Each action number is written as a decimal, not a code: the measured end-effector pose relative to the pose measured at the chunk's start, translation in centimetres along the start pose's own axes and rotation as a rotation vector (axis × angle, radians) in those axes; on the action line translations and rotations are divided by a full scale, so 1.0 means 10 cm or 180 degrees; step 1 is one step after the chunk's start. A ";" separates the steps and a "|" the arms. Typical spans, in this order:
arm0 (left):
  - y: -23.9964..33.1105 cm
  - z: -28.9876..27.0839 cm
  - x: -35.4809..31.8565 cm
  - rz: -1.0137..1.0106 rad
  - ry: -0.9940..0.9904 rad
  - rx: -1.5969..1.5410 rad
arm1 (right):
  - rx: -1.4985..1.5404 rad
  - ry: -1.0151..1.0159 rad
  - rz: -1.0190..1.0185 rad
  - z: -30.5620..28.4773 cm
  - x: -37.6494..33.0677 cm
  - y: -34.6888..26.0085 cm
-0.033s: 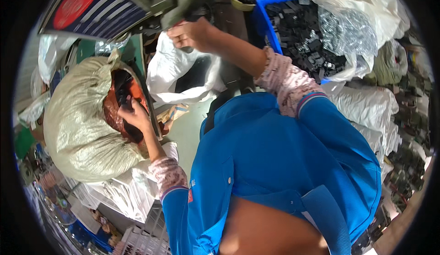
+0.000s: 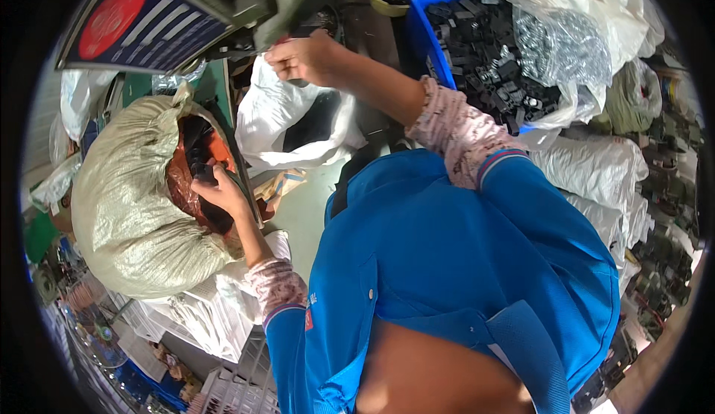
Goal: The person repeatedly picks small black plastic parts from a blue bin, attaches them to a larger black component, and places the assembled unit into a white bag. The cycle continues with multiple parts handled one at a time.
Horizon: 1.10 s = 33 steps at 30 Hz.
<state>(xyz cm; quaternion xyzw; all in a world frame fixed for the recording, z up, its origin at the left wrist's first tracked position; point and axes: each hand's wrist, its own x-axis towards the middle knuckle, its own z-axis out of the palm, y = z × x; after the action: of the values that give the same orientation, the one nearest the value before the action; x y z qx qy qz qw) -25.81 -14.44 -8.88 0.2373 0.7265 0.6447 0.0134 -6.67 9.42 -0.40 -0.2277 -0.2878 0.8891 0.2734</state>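
Note:
My left hand (image 2: 219,192) reaches into the mouth of a bulging, pale woven sack (image 2: 123,198) on the left. Its fingers are closed on a black part (image 2: 201,170), whose exact kind I cannot make out. Orange-red lining (image 2: 179,177) shows around the black pieces. Farther off, my right hand (image 2: 302,58) is raised beside a grey-green machine (image 2: 287,4), above a white bag (image 2: 257,109). Its fingers are pinched together, and whatever lies between them is too small and hidden to name.
A blue crate (image 2: 421,34) full of black parts (image 2: 484,49) stands at the far right, with clear plastic (image 2: 562,45) over one side. Behind it sits a yellow basin (image 2: 391,8) of black pieces. A dark blue panel with a red oval (image 2: 149,23) fills the upper left.
The view has shifted very slightly, and my right hand appears a little farther left. Both hands keep the same grip.

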 end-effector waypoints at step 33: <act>1.57 2.61 -1.93 -0.3274 -0.4037 -0.1611 | -0.4617 0.2062 -0.2444 -1.77 -2.59 -1.13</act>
<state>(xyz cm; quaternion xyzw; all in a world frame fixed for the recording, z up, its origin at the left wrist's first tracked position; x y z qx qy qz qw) 4.90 3.72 -3.94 0.1838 0.4331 0.4466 0.7611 26.65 8.04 0.25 -0.4736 -0.7463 0.2259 0.4095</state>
